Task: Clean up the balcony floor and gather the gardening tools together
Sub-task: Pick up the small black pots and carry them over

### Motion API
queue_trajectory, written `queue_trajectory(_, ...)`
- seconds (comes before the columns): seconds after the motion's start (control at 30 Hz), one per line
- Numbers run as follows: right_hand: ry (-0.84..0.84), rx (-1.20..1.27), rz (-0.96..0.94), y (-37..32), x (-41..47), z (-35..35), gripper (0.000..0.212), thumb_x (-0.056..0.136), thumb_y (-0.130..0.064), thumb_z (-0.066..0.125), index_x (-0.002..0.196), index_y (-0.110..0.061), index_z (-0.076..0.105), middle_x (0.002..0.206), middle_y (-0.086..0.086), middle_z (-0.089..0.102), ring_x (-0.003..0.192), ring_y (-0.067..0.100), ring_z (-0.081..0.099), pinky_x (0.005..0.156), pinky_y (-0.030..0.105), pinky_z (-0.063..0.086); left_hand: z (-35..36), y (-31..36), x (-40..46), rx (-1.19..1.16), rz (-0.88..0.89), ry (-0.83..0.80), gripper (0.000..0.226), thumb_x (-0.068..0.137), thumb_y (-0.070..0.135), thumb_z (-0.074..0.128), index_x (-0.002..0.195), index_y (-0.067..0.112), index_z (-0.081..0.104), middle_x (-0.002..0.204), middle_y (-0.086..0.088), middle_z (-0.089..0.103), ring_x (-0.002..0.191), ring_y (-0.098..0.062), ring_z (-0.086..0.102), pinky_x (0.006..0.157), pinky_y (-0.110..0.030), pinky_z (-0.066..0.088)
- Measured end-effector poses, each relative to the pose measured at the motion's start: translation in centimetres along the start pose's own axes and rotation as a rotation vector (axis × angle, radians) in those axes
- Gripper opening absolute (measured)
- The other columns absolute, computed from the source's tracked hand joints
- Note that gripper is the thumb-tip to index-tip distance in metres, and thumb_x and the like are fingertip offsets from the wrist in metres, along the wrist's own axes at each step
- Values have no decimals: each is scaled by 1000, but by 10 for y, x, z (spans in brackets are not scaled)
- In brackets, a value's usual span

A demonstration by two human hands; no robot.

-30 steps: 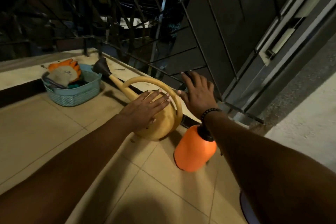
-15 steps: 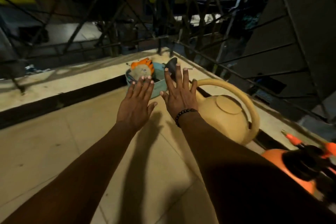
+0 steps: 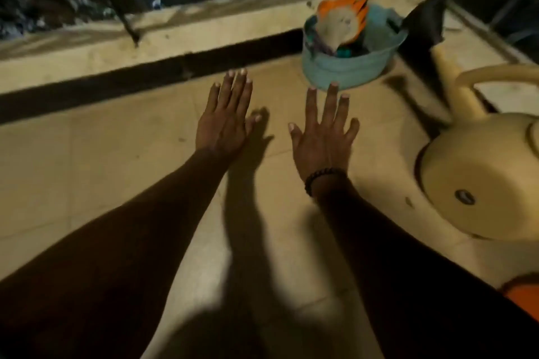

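Both hands were stretched out over the tiled balcony floor (image 3: 122,154), backs up, and neither held anything. The left hand (image 3: 224,122) had its fingers straight and pressed close together, the thumb tucked alongside. The right hand (image 3: 322,137) had its fingers straight and spread apart, and a dark bead bracelet (image 3: 322,179) ringed its wrist. Whether either palm touched the tiles could not be told; each cast a dark shadow on the floor just beside it. Just beyond the right hand's fingertips stood a light blue basket (image 3: 347,67), with an orange and grey gardening glove (image 3: 342,19) sticking up out of it and some darker items lower inside, too blurred to name. To the right of the right hand lay a cream watering can (image 3: 478,181) on the floor, its round base turned toward the camera, its spout running up and away to a dark sprinkler head (image 3: 427,19) just beside the basket's far right side, and its curved handle arching off toward the right edge. Nearer than the can, below and right of the right forearm, part of an orange bottle (image 3: 523,296) showed at the edge. Beyond both hands a dark strip ran along the floor's far side below a pale ledge (image 3: 87,46), and dark railing bars rose behind that.
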State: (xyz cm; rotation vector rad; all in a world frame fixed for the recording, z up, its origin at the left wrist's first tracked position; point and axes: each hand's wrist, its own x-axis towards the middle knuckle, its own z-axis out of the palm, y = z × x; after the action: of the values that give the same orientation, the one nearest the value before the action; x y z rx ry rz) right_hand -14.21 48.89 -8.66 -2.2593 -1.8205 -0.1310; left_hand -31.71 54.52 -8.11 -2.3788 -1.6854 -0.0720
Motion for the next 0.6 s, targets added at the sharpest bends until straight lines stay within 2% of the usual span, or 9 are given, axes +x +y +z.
queue_trajectory(0.13, -83, 50, 167, -23, -53, -6, 77, 98, -56, 36, 157, -20, 3, 163, 16, 0, 148, 39, 8, 112, 60, 22, -4, -11, -36, 39, 5, -83, 68, 105, 50, 11, 159, 11, -7, 167, -10, -11, 153, -27, -10, 122, -41, -5)
queue_trajectory(0.27, -175, 12, 83, -48, -81, -47, 80, 97, -57, 41, 157, -20, 5, 163, 17, 1, 148, 40, 7, 112, 61, 24, -52, -32, -50, 44, -30, -129, 68, 106, 51, 11, 159, 11, -5, 167, -10, -9, 154, -27, -7, 123, -41, -4)
queue_trajectory(0.5, -174, -54, -153, -102, -10, -218, 77, 99, -57, 29, 156, -20, -8, 163, 14, -10, 149, 39, -2, 114, 62, 13, -227, -86, -45, -23, -195, -119, 70, 104, 53, 8, 159, 10, -3, 167, -9, -7, 154, -26, -6, 125, -43, 2)
queue_trajectory(0.6, -140, -50, -234, -130, 0, -311, 78, 99, -55, 34, 156, -21, -5, 163, 13, -8, 149, 39, 1, 113, 63, 14, -326, -112, -55, -41, -297, -116, 70, 104, 52, 8, 159, 11, -4, 167, -9, -5, 154, -27, -5, 125, -44, 4)
